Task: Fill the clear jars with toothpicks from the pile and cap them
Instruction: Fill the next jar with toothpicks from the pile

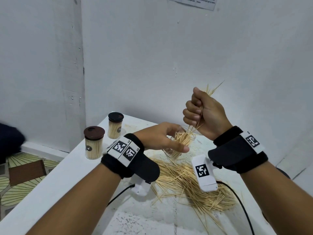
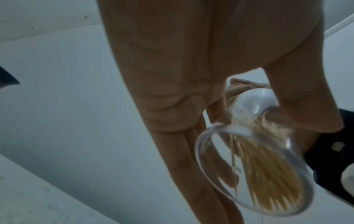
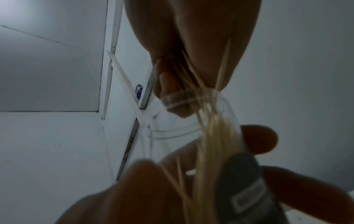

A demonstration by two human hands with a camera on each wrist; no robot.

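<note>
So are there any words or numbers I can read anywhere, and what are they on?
None can be read for sure.
Paper sheet on the wall: printed lines, too small and blurred.
Brown-lidded jar: a dark round label, no legible letters.
Black-lidded jar: a dark label, too small.
Left wrist band: black-and-white square codes with tiny marks beside them, too small.
Right wrist band: a square code, no words.
</note>
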